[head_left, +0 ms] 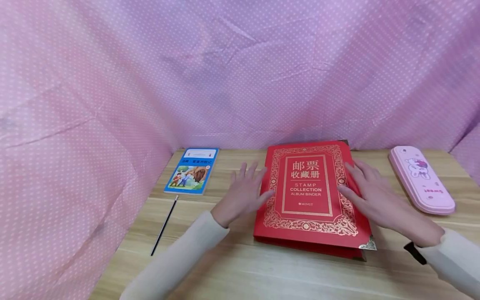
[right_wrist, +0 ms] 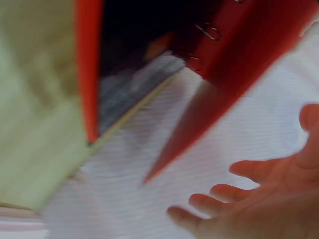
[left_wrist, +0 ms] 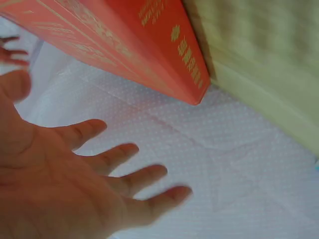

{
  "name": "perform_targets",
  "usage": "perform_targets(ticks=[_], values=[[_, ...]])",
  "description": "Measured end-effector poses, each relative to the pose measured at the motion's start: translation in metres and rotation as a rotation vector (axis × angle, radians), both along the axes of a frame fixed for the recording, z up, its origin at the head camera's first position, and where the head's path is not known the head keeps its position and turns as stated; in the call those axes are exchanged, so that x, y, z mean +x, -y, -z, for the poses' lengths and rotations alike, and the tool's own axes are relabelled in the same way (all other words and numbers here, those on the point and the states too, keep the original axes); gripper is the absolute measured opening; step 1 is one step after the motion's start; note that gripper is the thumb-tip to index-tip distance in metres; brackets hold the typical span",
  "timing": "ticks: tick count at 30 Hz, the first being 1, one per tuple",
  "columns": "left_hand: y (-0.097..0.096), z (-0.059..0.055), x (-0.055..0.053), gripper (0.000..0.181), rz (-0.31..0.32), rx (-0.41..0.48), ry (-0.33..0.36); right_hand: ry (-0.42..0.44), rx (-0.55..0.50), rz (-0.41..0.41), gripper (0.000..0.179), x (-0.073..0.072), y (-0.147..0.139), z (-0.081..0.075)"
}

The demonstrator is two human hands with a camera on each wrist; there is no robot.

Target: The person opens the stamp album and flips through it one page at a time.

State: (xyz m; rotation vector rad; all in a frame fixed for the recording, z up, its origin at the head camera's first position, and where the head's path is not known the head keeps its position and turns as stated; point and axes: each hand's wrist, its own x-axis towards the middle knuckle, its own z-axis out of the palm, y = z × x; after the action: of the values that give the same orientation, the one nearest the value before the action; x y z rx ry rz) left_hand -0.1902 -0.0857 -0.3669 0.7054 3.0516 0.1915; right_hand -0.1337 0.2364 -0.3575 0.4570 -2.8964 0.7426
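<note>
A thick red stamp album binder (head_left: 305,191) with gold print and metal corners lies on the table, its spine to the left. The right wrist view shows its front cover (right_wrist: 199,119) raised off the dark pages, with metal rings (right_wrist: 207,32) at the spine side. My left hand (head_left: 243,191) is spread beside the spine, fingers straight, holding nothing. On the other side my right hand (head_left: 382,200) is spread near the cover's right edge, its thumb and fingertips overlapping the cover in the head view; in the right wrist view it stands apart from the cover, with nothing in it.
At the left lies a blue picture-covered book (head_left: 193,171), with a thin black pen-like stick (head_left: 165,225) in front of it. A pink pencil case (head_left: 421,179) lies at the right. Pink dotted cloth (head_left: 240,75) hangs behind the wooden table (head_left: 225,266).
</note>
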Motion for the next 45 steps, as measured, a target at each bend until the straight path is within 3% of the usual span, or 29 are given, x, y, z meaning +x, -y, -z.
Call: perform_targets(ticks=[7,15,21,26,30,33,38,41,45], values=[[0.016,0.015,0.015,0.07,0.061,0.138,0.067,0.006,-0.172,0.044,0.065,0.024,-0.017,0.024],[0.019,0.037,0.022,0.065,0.0,0.251,0.198,-0.003,-0.257,0.038,0.062,0.042,-0.01,0.04],[0.014,0.044,0.023,0.062,0.0,0.278,0.162,-0.02,-0.293,0.043,0.058,0.047,-0.009,0.04],[0.007,0.044,0.023,0.061,0.015,0.28,0.137,-0.135,-0.369,-0.007,0.052,0.046,-0.01,0.029],[-0.003,0.045,0.023,0.064,0.032,0.29,0.144,-0.228,-0.504,-0.131,0.048,0.04,-0.011,0.011],[-0.012,0.047,0.023,0.067,0.056,0.313,0.162,-0.276,-0.654,-0.276,0.052,0.032,-0.013,-0.002],[-0.026,0.046,0.024,0.066,0.104,0.326,0.192,-0.295,-0.919,-0.491,0.063,0.021,-0.011,-0.014],[-0.033,0.034,0.023,0.062,0.122,0.339,0.166,-0.274,-1.005,-0.549,0.062,0.02,-0.005,-0.019],[-0.042,0.004,0.019,0.059,0.187,0.457,0.084,-0.301,-1.046,-0.572,0.061,0.02,0.007,-0.027]])
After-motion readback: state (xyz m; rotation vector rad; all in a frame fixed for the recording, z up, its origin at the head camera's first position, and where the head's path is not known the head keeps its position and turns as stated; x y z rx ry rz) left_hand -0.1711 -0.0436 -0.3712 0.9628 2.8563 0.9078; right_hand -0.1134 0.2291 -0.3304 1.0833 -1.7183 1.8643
